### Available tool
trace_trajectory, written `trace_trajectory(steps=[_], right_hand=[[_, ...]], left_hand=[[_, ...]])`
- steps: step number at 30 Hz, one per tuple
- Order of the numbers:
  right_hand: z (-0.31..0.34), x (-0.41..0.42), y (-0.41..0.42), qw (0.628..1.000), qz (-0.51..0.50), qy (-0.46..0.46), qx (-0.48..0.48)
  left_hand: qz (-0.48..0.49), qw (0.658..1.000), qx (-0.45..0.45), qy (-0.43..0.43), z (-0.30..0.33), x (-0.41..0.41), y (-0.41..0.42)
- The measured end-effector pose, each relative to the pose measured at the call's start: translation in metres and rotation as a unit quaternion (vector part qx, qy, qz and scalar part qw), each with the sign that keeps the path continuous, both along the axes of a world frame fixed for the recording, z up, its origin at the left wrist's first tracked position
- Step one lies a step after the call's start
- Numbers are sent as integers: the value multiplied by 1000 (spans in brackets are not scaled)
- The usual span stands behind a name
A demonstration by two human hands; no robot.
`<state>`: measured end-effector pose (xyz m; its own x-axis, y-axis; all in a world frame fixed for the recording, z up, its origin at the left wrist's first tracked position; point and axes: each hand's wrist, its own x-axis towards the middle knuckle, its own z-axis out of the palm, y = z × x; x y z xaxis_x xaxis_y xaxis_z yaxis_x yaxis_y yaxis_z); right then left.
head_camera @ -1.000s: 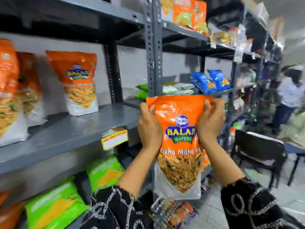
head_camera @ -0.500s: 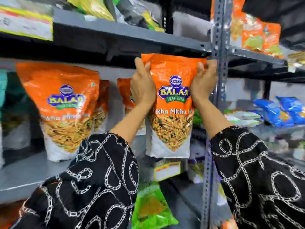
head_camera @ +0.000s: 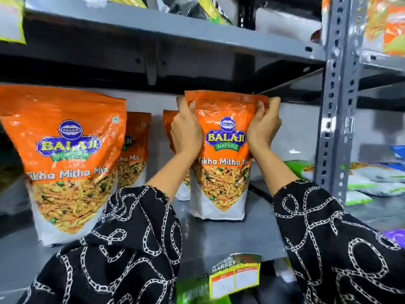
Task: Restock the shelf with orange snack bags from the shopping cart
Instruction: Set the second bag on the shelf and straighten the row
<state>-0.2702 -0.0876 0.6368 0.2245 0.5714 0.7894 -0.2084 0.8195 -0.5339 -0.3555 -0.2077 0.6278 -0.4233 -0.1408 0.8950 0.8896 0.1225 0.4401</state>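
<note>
— Hands? L hand point(head_camera: 186, 130) & R hand point(head_camera: 263, 126) both grip bag point(head_camera: 221, 172) by its top corners.
— Where's it at?
— Upright, base on shelf point(head_camera: 230, 238), w/ other orange bags point(head_camera: 65, 161) standing to its left.

The orange snack bag point(head_camera: 223, 154) stands upright on the grey shelf point(head_camera: 230, 235), its white base on the shelf surface. It reads "Balaji Wafers, Tikha Mitha Mix" with a picture of the yellow mix below. Its upper sides sit between the fingers point(head_camera: 186, 119) of the left hand point(head_camera: 186, 132) and those of the right hand point(head_camera: 263, 126), thumbs on its front. Left of those fingers stand three more orange bags point(head_camera: 65, 159), one partly hidden behind the left hand.
</note>
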Motion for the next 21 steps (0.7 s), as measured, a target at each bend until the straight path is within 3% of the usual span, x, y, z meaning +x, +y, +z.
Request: trace_trajectory(steps=[7,12,16,21], right_hand=[[-10,-13,13,1000,11,-3,-7],[-11,-10,11,999,-39,-17,29],[-9,-8,-15,991,-95,-15,91],[-29,-25,-90,991,-27,-10,130]], left_hand=[[-1,1000,-13,14,-10,-15,5],[23,999,-36,-1,-10,-13,-9],[51,994,-61,70,-12,-12,-37],[123,981,-77,126,-24,-13,-107]])
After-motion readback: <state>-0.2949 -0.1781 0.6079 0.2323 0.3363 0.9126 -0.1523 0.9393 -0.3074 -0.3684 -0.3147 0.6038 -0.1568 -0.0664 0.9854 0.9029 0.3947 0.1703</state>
